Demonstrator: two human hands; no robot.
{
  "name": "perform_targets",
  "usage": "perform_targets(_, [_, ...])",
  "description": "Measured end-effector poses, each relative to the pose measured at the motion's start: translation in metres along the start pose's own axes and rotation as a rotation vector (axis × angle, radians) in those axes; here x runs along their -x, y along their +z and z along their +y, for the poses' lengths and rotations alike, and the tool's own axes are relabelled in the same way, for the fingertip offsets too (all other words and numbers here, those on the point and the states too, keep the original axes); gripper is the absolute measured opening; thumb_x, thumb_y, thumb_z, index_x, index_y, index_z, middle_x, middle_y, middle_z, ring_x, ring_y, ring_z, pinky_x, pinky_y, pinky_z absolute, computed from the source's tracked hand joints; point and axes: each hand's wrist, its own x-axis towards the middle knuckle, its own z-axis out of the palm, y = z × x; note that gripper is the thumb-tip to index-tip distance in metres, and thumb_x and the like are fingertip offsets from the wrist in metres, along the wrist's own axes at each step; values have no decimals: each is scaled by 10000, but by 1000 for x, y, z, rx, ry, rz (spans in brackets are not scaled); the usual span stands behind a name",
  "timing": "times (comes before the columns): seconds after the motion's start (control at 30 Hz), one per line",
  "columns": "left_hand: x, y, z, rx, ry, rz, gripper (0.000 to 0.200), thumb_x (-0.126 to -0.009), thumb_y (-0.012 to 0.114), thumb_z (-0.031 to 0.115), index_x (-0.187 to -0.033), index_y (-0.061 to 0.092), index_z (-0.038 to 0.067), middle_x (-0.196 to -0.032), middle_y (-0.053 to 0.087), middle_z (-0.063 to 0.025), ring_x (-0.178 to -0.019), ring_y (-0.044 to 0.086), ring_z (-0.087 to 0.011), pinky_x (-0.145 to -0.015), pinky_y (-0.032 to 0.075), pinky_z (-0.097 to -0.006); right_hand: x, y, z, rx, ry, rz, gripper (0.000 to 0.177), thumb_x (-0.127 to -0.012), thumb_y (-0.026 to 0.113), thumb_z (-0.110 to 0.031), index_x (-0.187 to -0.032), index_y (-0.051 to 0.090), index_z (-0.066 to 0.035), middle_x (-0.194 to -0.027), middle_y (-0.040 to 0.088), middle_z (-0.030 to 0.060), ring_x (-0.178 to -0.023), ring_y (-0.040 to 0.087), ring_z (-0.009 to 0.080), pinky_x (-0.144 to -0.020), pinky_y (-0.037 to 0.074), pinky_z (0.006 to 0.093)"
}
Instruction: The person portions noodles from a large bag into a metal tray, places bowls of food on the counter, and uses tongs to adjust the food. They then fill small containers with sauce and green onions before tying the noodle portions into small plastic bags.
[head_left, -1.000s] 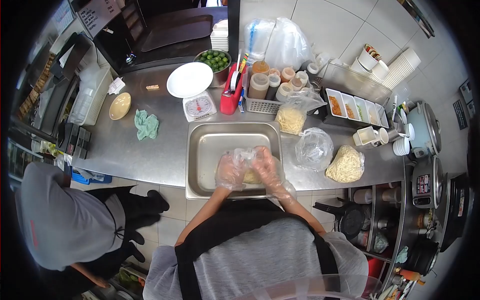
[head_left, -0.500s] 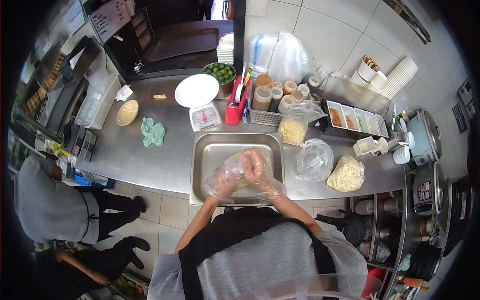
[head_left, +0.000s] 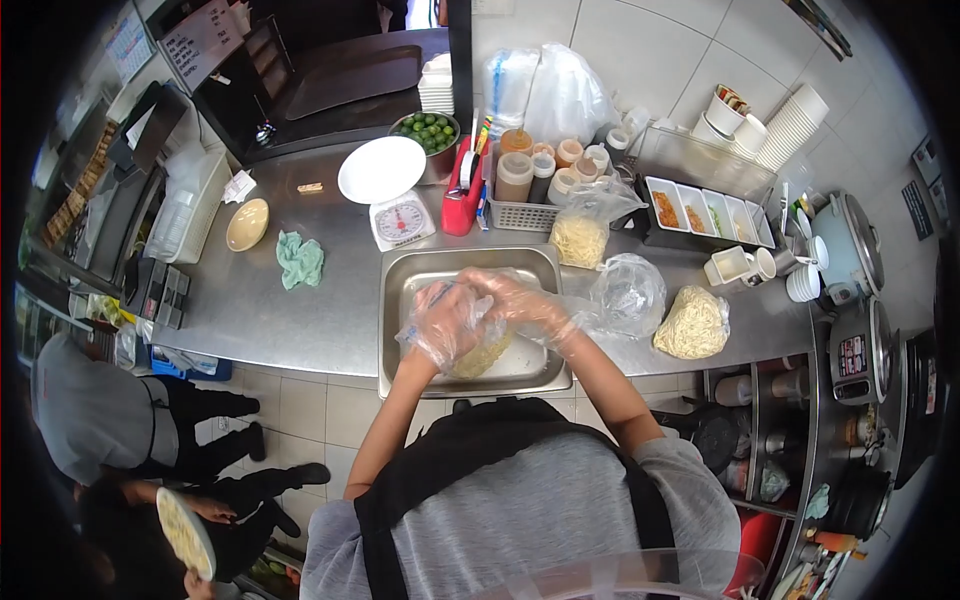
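Observation:
My left hand [head_left: 442, 318] and my right hand [head_left: 508, 298], both in loose clear plastic gloves, meet over a deep steel tray [head_left: 390, 300]. Their fingers are closed together on the gathered top of a clear plastic bag [head_left: 492, 332]. Pale noodles [head_left: 482, 356] show just below my fingers, inside the tray. Right of the tray lie a crumpled clear bag [head_left: 628, 296] and a knotted bag of noodles [head_left: 692, 324]. Another noodle bag [head_left: 580, 238] stands behind the tray's right corner.
Behind the tray are a kitchen scale [head_left: 402, 222] with a white plate [head_left: 382, 170], a red tape dispenser [head_left: 462, 195] and a basket of sauce bottles [head_left: 515, 215]. A green cloth [head_left: 300, 260] lies left. Two people are at the left, one holding a plate of food [head_left: 186, 535].
My hands have shifted up in the tray, the right forearm slanting more to the right, and noodles show more below them. At lower left a person's plate of food has come into view.

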Motion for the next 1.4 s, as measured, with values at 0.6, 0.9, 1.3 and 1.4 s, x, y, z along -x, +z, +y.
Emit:
perform_targets(0.6, [-21, -29, 29, -92, 185, -218, 119, -730, 577, 144, -827, 616, 87, -753, 615, -115, -705, 592, -305, -676, 446, -423, -26, -16, -26, 796, 270, 323, 263, -673, 715, -275, -847, 626, -99, -898, 633, 103, -857, 611, 293, -763, 471, 397])
perform_targets(0.9, [18, -10, 27, -7, 23, -141, 167, -785, 547, 205, -781, 609, 50, -707, 607, -178, -675, 599, -359, -648, 462, -451, -33, -15, 3, 593, 457, 315, 268, -657, 702, -290, -803, 650, -70, -826, 647, 163, -829, 624, 334, -758, 486, 414])
perform_targets(1.3, [38, 1, -10, -322, 119, -224, 118, -714, 569, 165, -706, 638, 69, -626, 614, -121, -583, 615, -294, -510, 445, -390, -29, 0, 19, 791, 616, 331, 225, -782, 594, -286, -860, 657, -84, -861, 647, 173, -846, 621, 349, -749, 487, 440])
perform_targets(1.4, [37, -2, -14, -436, 141, -300, 114, -705, 584, 170, -665, 626, 72, -652, 623, -125, -599, 624, -276, -519, 455, -373, -17, 15, 22, 850, 602, 424, 216, -782, 561, -252, -873, 652, -78, -869, 647, 173, -855, 622, 341, -763, 487, 442])
